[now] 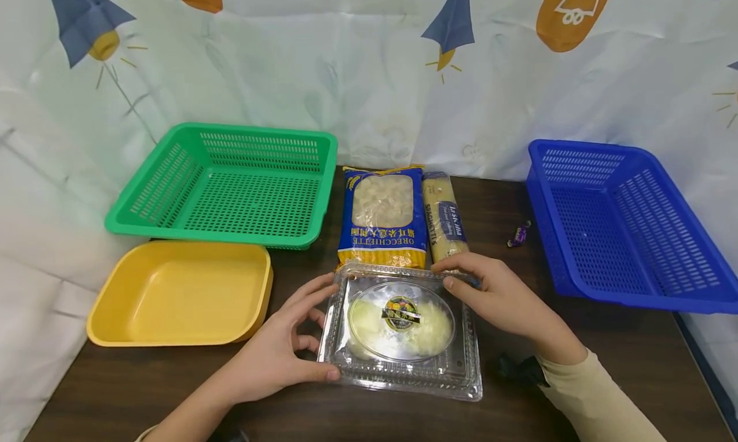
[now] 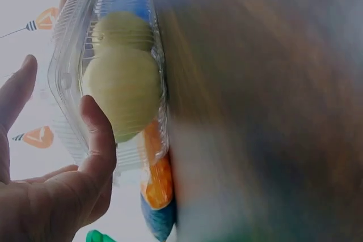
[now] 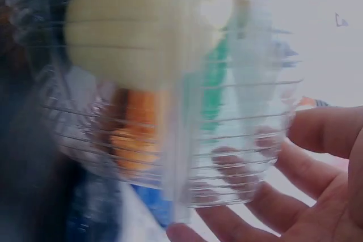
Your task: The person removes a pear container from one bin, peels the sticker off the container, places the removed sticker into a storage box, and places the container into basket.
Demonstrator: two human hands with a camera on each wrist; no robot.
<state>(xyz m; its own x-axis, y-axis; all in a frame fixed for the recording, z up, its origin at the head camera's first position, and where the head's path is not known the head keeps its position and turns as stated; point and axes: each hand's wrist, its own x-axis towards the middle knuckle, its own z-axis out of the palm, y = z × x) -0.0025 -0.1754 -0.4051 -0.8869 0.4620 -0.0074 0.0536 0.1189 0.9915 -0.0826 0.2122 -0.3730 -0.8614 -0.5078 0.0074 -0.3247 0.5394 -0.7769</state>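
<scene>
A clear plastic clamshell box (image 1: 398,378) with pale round produce (image 2: 122,83) inside lies in front of the pasta bags. Its lid carries a dark oval label (image 1: 401,314). Beside the box's left end, my left hand (image 1: 282,339) has its fingers and thumb spread around that side. In the left wrist view the thumb stands off the lid, while a finger overlaps the side wall. My right hand (image 1: 496,294) holds the far right corner, thumb on the lid and fingers bent past the rim. Part of those fingers shows through the ribbed plastic in the right wrist view.
Behind the box lie a blue orecchiette bag (image 1: 383,202) and a spaghetti pack (image 1: 446,221). A green basket (image 1: 230,237) and a yellow tub (image 1: 173,339) stand left. To the right are a purple-wrapped item (image 1: 519,234) and a blue basket (image 1: 657,301).
</scene>
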